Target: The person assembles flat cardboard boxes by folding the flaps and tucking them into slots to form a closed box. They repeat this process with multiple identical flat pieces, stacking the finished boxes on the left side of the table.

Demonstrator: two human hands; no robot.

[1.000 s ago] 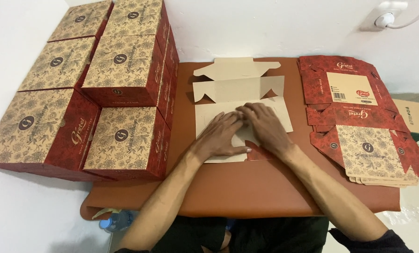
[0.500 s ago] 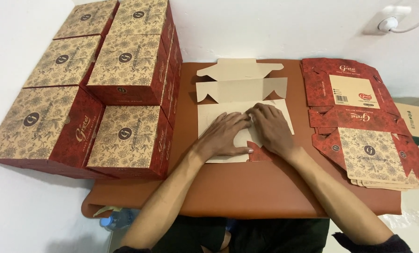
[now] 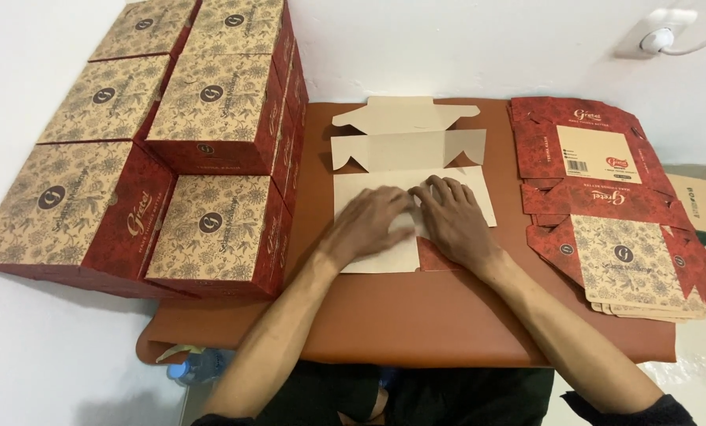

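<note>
Both hands [image 3: 412,225] press the flat carton [image 3: 404,158], seemingly clear of stacked boxes [image 3: 211,158].

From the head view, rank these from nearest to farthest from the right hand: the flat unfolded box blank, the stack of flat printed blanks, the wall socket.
1. Flat unfolded box blank: directly under the right hand, touching it, mid-table.
2. Stack of flat printed blanks: to its right, on the table's right side.
3. Wall socket: farthest, up on the wall at upper right.
</note>
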